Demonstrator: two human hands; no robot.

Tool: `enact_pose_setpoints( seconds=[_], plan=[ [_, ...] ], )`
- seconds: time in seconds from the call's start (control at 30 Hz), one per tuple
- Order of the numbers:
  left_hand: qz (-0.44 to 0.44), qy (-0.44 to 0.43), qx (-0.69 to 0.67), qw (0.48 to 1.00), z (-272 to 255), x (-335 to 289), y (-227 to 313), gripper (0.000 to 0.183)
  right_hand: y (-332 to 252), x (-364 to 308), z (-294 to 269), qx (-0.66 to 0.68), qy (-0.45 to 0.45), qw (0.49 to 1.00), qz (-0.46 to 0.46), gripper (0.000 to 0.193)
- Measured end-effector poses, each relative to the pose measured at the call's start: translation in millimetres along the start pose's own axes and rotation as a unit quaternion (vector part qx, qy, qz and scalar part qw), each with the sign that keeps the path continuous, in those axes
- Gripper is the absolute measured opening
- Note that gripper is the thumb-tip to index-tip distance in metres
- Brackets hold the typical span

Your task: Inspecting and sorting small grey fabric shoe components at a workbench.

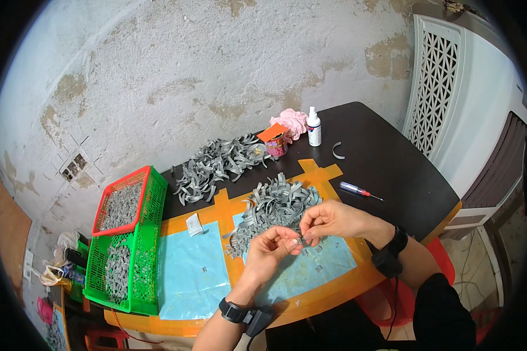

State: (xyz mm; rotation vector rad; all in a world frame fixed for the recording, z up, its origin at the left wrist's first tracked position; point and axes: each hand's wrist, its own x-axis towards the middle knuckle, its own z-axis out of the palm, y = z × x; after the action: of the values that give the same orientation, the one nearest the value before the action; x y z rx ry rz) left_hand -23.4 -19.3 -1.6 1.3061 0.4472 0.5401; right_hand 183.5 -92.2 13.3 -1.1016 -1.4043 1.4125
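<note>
My left hand (269,250) is closed, pinching a small grey piece (300,240) between thumb and finger. From the other side my right hand (329,221) meets it, its curled fingertips pressed together at the same piece. Fingers hide most of that piece, so its exact kind cannot be made out. Just behind both hands lies a heap of curved grey strips (278,202), on a light blue sheet (328,261) taped to the table. A few tiny grey bits are scattered on the sheet below my fingers.
Another pile of grey strips (216,167) lies farther back, near a can (276,145), pink cloth (291,121) and white spray bottle (314,127). A screwdriver (360,191) rests at right. Red (98,217) and green baskets (152,234) of small grey pieces stand left.
</note>
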Motion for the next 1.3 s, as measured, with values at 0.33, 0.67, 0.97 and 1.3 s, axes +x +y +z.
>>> enact_pose_setpoints(
  seconds=[0.33, 0.67, 0.97, 1.3],
  plan=[
    [0.007, -0.005, 0.025, 1.0, 1, 0, -1, 0.011, 2, -2, 5, 0.007, -0.002, 1.0, 0.022, 0.011],
    [0.011, -0.005, 0.011, 1.0, 2, 0, 1, 0.01, 1, 1, 7, 0.027, 0.006, 1.0, 0.004, 0.01],
    [-0.075, 0.003, -0.103, 0.992, -1, -3, 7, 0.009, -3, 4, 13, -0.005, 0.018, 0.995, -0.096, 0.01],
    [-0.098, -0.007, -0.198, 0.975, -7, -1, 0, 0.013, 0, 7, 13, -0.108, 0.011, 0.976, -0.188, 0.006]
  ],
)
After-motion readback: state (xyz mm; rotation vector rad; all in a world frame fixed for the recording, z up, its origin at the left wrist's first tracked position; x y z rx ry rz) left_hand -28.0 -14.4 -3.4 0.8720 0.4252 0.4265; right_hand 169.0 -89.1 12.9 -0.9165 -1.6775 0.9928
